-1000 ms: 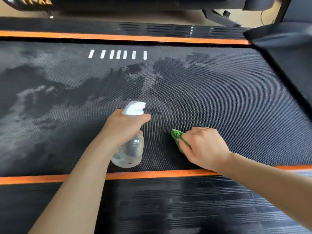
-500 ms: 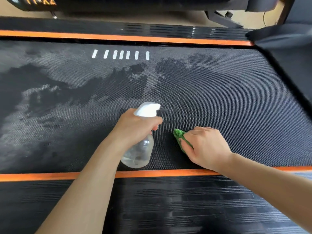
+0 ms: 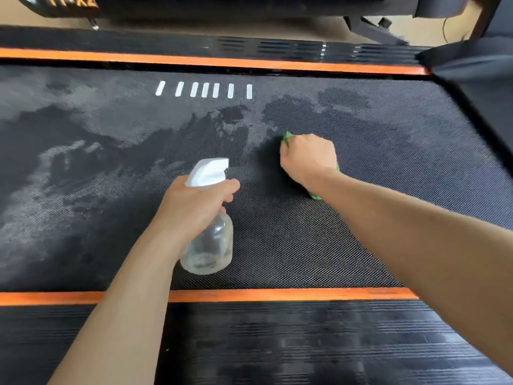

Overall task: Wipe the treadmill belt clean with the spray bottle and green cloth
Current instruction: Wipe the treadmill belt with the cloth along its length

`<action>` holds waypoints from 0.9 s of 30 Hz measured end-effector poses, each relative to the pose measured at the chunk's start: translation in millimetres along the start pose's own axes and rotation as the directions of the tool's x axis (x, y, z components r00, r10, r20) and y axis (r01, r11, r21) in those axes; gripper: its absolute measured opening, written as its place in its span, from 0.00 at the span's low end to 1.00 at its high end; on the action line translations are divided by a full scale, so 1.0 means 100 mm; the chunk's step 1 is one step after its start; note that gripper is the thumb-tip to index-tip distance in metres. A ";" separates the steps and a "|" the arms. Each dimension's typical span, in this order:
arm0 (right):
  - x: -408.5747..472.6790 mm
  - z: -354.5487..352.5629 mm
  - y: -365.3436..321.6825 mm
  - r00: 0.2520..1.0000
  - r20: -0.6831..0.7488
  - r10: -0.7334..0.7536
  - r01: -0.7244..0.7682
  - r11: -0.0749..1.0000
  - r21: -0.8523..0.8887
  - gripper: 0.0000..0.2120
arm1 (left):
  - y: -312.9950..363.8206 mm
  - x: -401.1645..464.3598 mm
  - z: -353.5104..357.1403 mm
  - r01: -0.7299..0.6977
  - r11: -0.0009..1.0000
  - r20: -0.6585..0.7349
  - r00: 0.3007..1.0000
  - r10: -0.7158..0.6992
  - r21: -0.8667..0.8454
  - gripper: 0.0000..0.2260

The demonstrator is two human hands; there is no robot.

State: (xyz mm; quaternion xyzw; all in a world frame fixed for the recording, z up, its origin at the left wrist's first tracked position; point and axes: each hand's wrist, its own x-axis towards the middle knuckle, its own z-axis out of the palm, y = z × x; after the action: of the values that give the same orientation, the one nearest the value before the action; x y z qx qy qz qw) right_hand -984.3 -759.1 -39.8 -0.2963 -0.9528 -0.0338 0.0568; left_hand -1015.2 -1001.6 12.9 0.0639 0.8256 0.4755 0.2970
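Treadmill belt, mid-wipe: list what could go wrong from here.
1. The black textured treadmill belt shows uneven wet and grey patches on its left side; the small bunched green cloth under the right hand covers little per stroke, so streaks may remain.
2. The left hand holds the clear plastic spray bottle with white trigger head aimed toward the right hand; a squeeze might wet it.

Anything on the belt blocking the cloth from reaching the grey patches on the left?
Nothing rests on the belt between them. The right hand presses the cloth mid-belt; the left hand holds the spray bottle nearer the near rail, so it may crowd a leftward sweep along that side.
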 end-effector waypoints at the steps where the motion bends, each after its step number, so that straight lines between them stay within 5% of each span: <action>1: -0.11 -0.01 -0.04 0.999 0.016 -0.043 0.043 0.999 0.006 0.17 | -0.01 0.00 -0.03 -0.001 1.000 -0.007 1.000 0.001 -0.003 0.09; 4: -0.78 -0.06 -0.12 0.947 0.054 -0.317 0.314 0.948 0.060 0.19 | 0.01 0.02 -0.07 -0.009 1.000 -0.011 1.000 0.009 -0.011 0.06; 9: -1.33 -0.08 -0.11 0.748 0.052 -0.662 0.650 0.745 0.148 0.20 | -0.03 0.00 -0.10 0.030 0.999 0.005 1.000 -0.031 0.016 0.09; 12: -0.80 -0.09 -0.07 0.766 0.017 -0.642 0.642 0.767 0.013 0.22 | -0.05 0.01 -0.10 0.035 0.999 0.023 0.999 -0.036 0.013 0.08; 16: -0.05 -0.02 -0.15 0.963 -0.028 -0.268 0.267 0.962 -0.054 0.21 | -0.07 0.02 -0.11 0.044 0.999 0.019 0.999 -0.044 0.020 0.10; 19: -0.07 0.04 -0.34 0.989 -0.033 -0.146 0.144 0.988 -0.060 0.18 | -0.06 0.03 -0.13 0.033 0.999 0.025 0.999 -0.033 0.005 0.09; 22: -0.67 -0.01 -0.41 0.955 0.032 -0.295 0.295 0.955 0.017 0.19 | -0.02 0.02 -0.10 0.017 1.000 0.013 1.000 -0.017 -0.014 0.06; 27: -1.20 -0.10 -0.26 0.752 0.009 -0.659 0.654 0.748 0.114 0.20 | -0.04 0.01 -0.09 0.032 0.999 0.023 0.999 -0.032 0.000 0.06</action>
State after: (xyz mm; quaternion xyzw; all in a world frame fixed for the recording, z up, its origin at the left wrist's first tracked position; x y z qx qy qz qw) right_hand -900.3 -849.2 -46.2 0.0597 -0.9976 0.0053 0.0335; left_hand -1020.3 -1010.3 12.8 0.0562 0.8230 0.4700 0.3142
